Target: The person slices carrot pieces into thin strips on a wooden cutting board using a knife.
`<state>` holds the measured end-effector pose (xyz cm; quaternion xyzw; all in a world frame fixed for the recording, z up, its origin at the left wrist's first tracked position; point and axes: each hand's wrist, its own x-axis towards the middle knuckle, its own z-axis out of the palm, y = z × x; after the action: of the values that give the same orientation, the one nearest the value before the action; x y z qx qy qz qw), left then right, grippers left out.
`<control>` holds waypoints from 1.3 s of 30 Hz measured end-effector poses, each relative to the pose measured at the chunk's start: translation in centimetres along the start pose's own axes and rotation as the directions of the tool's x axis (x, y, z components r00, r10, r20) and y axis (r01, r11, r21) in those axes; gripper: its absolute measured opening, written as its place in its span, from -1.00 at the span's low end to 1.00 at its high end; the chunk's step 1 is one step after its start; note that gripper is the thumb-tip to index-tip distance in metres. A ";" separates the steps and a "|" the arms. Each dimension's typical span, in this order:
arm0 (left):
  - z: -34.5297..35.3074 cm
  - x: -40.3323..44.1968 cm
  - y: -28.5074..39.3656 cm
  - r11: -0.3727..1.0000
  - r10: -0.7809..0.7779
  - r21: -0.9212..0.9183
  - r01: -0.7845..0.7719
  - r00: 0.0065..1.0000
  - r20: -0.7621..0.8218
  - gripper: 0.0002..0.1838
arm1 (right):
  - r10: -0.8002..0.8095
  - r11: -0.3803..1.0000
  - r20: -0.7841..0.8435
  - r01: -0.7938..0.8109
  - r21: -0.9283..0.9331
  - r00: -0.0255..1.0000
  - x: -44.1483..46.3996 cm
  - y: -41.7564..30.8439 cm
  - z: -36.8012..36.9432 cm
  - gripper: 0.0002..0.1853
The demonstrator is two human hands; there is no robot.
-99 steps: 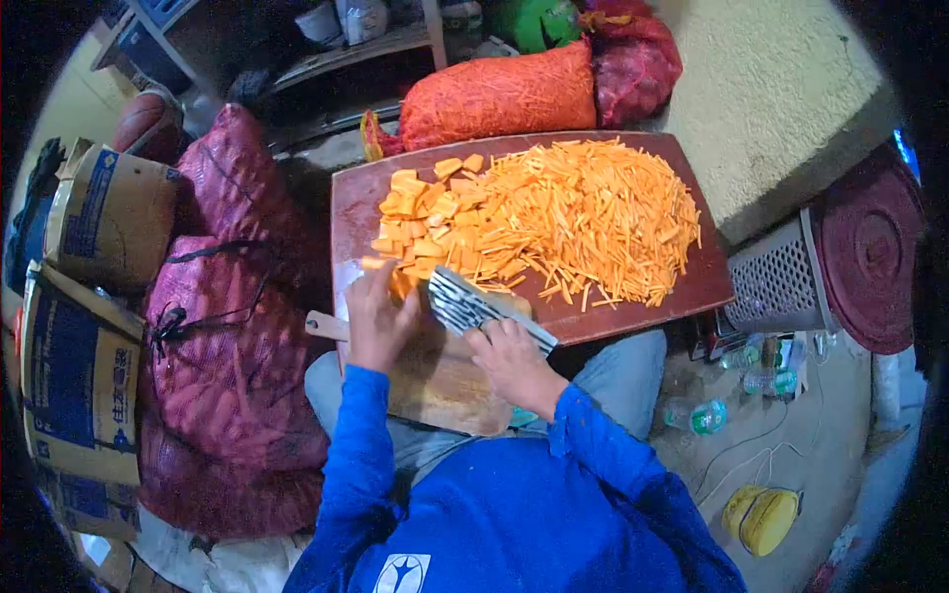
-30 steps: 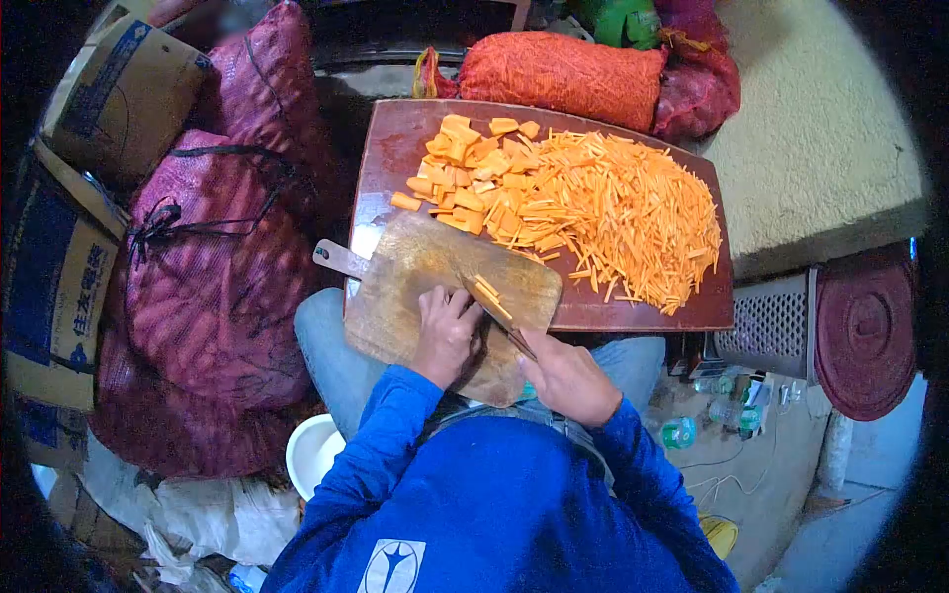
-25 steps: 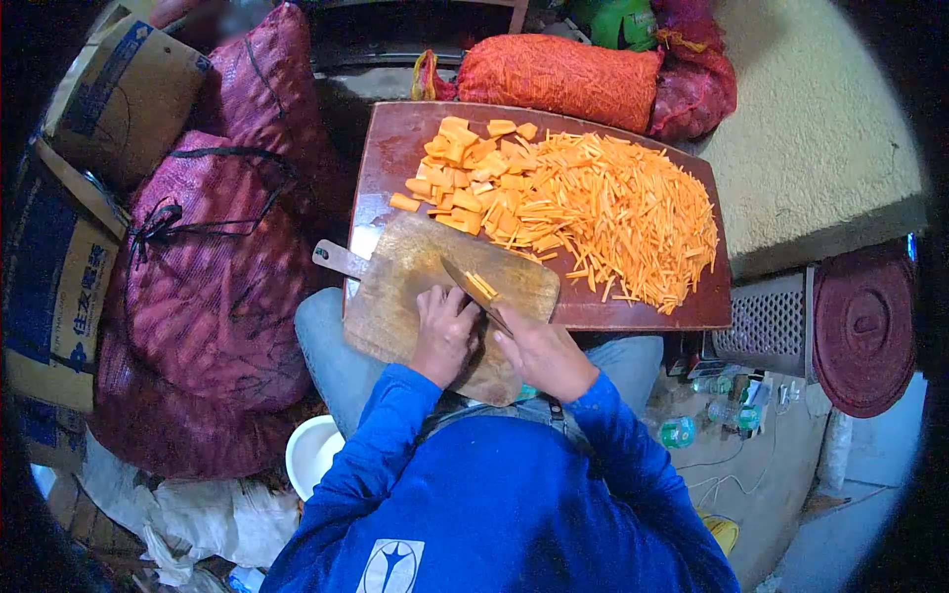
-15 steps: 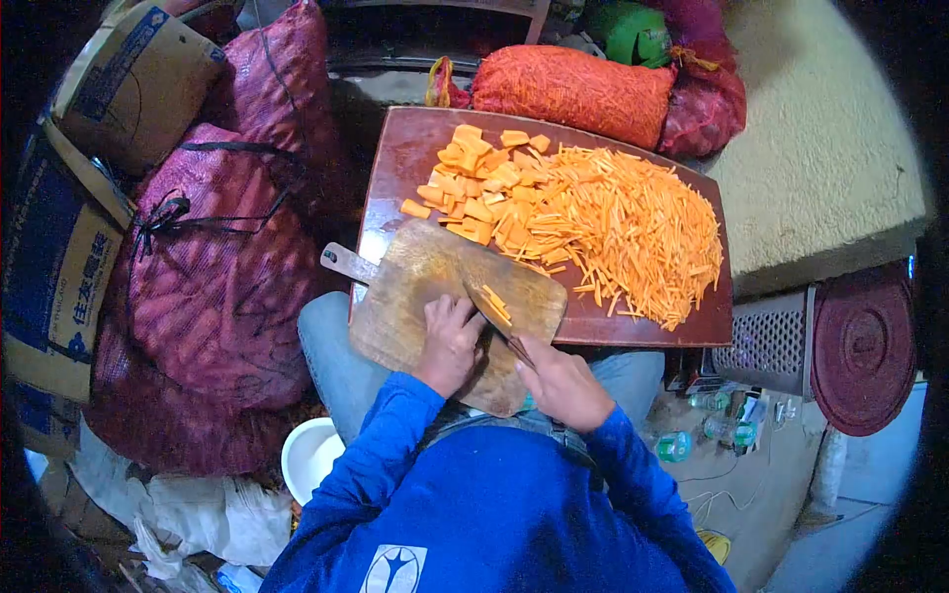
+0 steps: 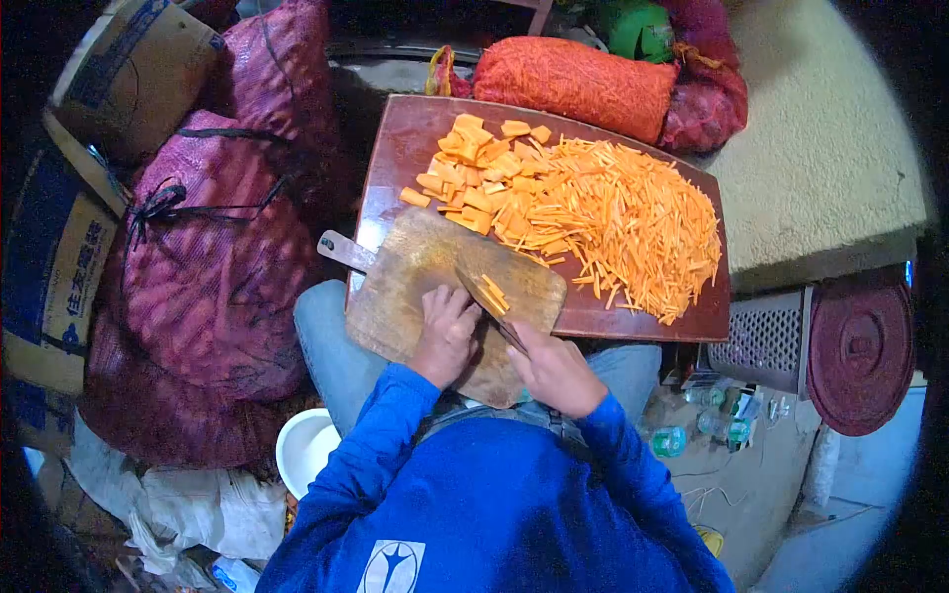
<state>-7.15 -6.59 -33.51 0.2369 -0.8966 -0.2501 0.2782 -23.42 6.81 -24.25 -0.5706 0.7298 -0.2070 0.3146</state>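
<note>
A worn wooden cutting board (image 5: 400, 262) lies across my lap, its far part against the red-brown table. My right hand (image 5: 561, 374) is closed around the handle of a knife (image 5: 473, 288), whose blade angles up and left over the board. A few orange vegetable sticks (image 5: 492, 296) cling to the blade. My left hand (image 5: 448, 331) presses on the board with bent fingers, right beside the blade; whatever lies under its fingertips is hidden. Beyond the board, orange vegetable pieces (image 5: 465, 148) sit beside a large heap of cut orange sticks (image 5: 647, 227).
The red-brown table (image 5: 397, 133) carries the cut vegetables. Behind it lies a stuffed orange-red mesh bag (image 5: 573, 87). Full purple mesh sacks (image 5: 222, 287) and cardboard boxes (image 5: 133, 84) stand at left. A white bowl (image 5: 304, 450) is by my left leg; plastic bottles (image 5: 669, 441) lie at right.
The view has shifted slightly. The sticks on the blade have moved a little, while both hands stay nearly in place and the right keeps hold of the knife.
</note>
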 end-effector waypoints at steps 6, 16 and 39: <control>-0.4 0.2 0.1 0.999 0.038 0.040 -0.035 0.997 -0.071 -0.53 | -0.088 0.995 -0.005 0.088 -0.056 0.996 0.8 -0.3 -0.2 -0.53; -0.4 0.6 0.5 0.997 0.072 0.045 -0.068 0.991 -0.114 -0.66 | -0.050 0.998 0.003 0.050 -0.027 0.999 1.4 -0.6 0.0 -0.52; 0.3 0.0 0.0 0.998 0.051 0.035 -0.047 0.991 -0.120 -0.63 | -0.132 0.991 -0.075 0.132 -0.008 0.988 1.6 -0.2 0.4 -0.57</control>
<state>-7.35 -6.48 -33.69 0.2337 -0.8877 -0.2139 0.3342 -23.26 5.29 -24.78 -0.6099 0.7020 -0.2476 0.2719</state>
